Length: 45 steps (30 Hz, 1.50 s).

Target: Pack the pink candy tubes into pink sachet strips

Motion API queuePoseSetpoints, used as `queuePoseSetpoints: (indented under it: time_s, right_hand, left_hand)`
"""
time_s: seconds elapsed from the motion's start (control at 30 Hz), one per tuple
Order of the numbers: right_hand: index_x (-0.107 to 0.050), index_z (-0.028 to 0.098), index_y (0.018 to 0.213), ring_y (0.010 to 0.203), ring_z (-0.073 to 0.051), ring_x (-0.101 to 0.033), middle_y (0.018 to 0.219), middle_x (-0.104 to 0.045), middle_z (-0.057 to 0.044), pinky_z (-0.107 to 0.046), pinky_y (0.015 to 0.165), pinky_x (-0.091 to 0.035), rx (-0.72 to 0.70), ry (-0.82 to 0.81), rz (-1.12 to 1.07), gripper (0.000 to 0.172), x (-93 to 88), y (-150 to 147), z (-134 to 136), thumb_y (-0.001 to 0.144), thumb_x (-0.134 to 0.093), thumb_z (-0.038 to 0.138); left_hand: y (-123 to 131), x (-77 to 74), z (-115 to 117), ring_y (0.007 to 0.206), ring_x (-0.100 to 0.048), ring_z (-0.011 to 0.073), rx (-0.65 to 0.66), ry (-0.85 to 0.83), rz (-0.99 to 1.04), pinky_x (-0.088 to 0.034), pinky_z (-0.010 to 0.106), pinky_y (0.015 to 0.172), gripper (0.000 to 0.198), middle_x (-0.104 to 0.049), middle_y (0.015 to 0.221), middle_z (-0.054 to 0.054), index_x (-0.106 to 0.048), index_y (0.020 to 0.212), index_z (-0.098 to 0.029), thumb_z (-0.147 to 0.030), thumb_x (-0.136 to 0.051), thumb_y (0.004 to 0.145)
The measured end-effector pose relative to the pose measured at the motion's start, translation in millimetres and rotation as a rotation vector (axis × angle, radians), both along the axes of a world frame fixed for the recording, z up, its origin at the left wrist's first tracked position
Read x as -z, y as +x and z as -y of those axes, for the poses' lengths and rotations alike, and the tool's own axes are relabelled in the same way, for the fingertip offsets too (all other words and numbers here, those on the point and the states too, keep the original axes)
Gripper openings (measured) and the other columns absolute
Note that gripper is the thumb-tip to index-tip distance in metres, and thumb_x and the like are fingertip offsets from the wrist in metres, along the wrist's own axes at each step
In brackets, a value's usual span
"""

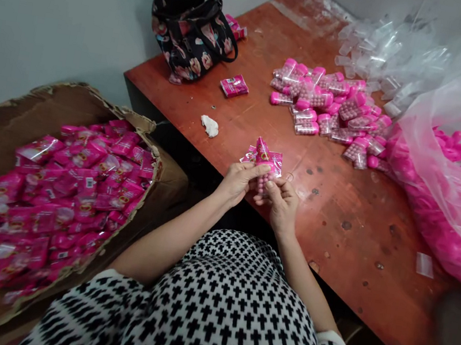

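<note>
At the table's front edge, my left hand (236, 184) and my right hand (282, 204) pinch a small transparent bottle of pink balls (263, 182) between them. The left fingers close round its upper end, while the right thumb presses against its side. Just beyond the fingertips a printed pink packet (262, 149) stands up, and more printed pink wrappers (277, 160) lie flat under it. Whether the bottle is partly inside the packet, I cannot tell. Further back lies a heap of similar pink-capped bottles (331, 101).
Left of the table, a torn cardboard box (54, 95) holds many filled pink packets (80, 183). On the table are a flowered handbag (193, 44), a stack of wrappers (234, 85), a crumpled white scrap (209, 126), transparent empty bottles (381, 50) and a bag of pink caps (434, 210).
</note>
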State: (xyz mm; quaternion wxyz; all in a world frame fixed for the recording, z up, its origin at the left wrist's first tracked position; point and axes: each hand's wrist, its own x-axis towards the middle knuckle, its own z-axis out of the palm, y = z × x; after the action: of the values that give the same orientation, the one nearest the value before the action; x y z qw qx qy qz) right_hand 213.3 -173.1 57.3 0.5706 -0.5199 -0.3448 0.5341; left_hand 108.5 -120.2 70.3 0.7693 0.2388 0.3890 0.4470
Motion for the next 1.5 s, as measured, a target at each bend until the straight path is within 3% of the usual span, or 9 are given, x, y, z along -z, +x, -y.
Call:
queuePoseSetpoints:
  time_s: [0.2, 0.37, 0.47, 0.63, 0.83, 0.97, 1.1, 1.37, 1.5]
  right_hand:
    - [-0.061, 0.022, 0.094, 0.059, -0.011, -0.064, 0.077, -0.07, 0.001, -0.025, 0.057, -0.056, 0.071, 0.121, 0.284, 0.024, 3.0, -0.9, 4.1, 0.079, -0.064, 0.04]
    - [-0.058, 0.02, 0.088, 0.044, -0.009, -0.059, 0.064, -0.066, 0.004, -0.022, 0.045, -0.052, 0.008, 0.002, -0.027, 0.024, -2.9, -4.1, 4.0, 0.078, -0.065, 0.041]
    - [-0.058, 0.02, 0.088, 0.045, -0.008, -0.059, 0.067, -0.067, 0.004, -0.022, 0.046, -0.053, 0.027, 0.005, -0.037, 0.024, -4.3, -6.3, 6.1, 0.078, -0.065, 0.041]
    - [-0.061, 0.02, 0.091, 0.054, -0.009, -0.063, 0.072, -0.069, 0.003, -0.023, 0.053, -0.056, 0.087, 0.083, 0.141, 0.024, -4.3, -5.7, 8.6, 0.076, -0.068, 0.038]
    - [-0.059, 0.018, 0.077, 0.042, -0.007, -0.058, 0.061, -0.065, 0.004, -0.018, 0.041, -0.05, 0.056, -0.046, -0.182, 0.025, -6.2, -3.1, 5.4, 0.074, -0.069, 0.04]
    - [-0.061, 0.019, 0.085, 0.044, -0.008, -0.06, 0.064, -0.068, 0.004, -0.02, 0.043, -0.053, 0.057, -0.021, -0.077, 0.027, -8.3, -3.9, 6.9, 0.072, -0.071, 0.04]
    - [-0.061, 0.019, 0.085, 0.045, -0.009, -0.062, 0.063, -0.068, 0.004, -0.021, 0.043, -0.053, -0.011, -0.023, -0.016, 0.027, -7.8, -6.3, 8.9, 0.073, -0.07, 0.041]
    - [-0.061, 0.02, 0.088, 0.046, -0.01, -0.061, 0.064, -0.069, 0.004, -0.023, 0.047, -0.055, 0.073, 0.039, 0.021, 0.023, -5.0, -11.6, 15.3, 0.075, -0.068, 0.038]
    - [-0.061, 0.019, 0.086, 0.044, -0.01, -0.06, 0.063, -0.068, 0.004, -0.022, 0.043, -0.052, 0.029, -0.038, -0.06, 0.026, -7.5, -8.2, 15.6, 0.074, -0.069, 0.04]
  left_hand:
    - [4.4, -2.4, 2.9, 0.049, -0.055, 0.009, -0.083, -0.027, 0.089, -0.043, 0.023, 0.05, 0.032, -0.062, 0.058, 0.002, -0.063, 0.065, -0.009, -0.031, -0.084, 0.054]
    - [-1.6, -2.1, 3.4, 0.048, -0.054, 0.0099, 0.006, -0.003, 0.047, -0.042, 0.023, 0.047, 0.031, -0.063, 0.059, 0.005, -0.065, 0.063, -0.008, -0.034, -0.082, 0.056]
    - [-9.1, -2.9, 2.7, 0.049, -0.055, 0.0106, 0.08, 0.029, 0.002, -0.045, 0.024, 0.049, 0.03, -0.065, 0.061, 0.007, -0.068, 0.064, -0.007, -0.034, -0.081, 0.058]
    - [-7.5, -6.9, 8.0, 0.052, -0.057, 0.0098, -0.03, 0.054, -0.053, -0.047, 0.023, 0.053, 0.028, -0.064, 0.059, 0.004, -0.068, 0.063, -0.009, -0.03, -0.084, 0.054]
    - [0.6, -8.5, 23.8, 0.048, -0.054, 0.0077, -0.037, 0.054, -0.051, -0.044, 0.02, 0.048, 0.026, -0.061, 0.057, 0.002, -0.068, 0.067, -0.009, -0.031, -0.08, 0.06]
    - [-0.7, -8.5, 20.7, 0.055, -0.059, 0.0094, -0.081, 0.005, 0.08, -0.047, 0.021, 0.054, 0.034, -0.064, 0.064, 0.004, -0.066, 0.07, -0.009, -0.037, -0.081, 0.058]
    - [-0.4, -7.7, 13.1, 0.055, -0.06, 0.0131, -0.078, -0.072, 0.086, -0.046, 0.024, 0.052, 0.038, -0.066, 0.064, 0.007, -0.063, 0.065, -0.008, -0.036, -0.085, 0.051]
    - [-0.7, -8.5, 17.7, 0.039, -0.047, 0.0073, 0.053, -0.03, 0.055, -0.033, 0.021, 0.036, 0.032, -0.064, 0.058, 0.004, -0.069, 0.072, -0.008, -0.035, -0.08, 0.059]
    - [-1.1, -12.7, 22.3, 0.041, -0.048, 0.0071, 0.034, -0.037, 0.082, -0.037, 0.02, 0.038, 0.032, -0.06, 0.054, 0.002, -0.064, 0.063, -0.009, -0.034, -0.081, 0.058]
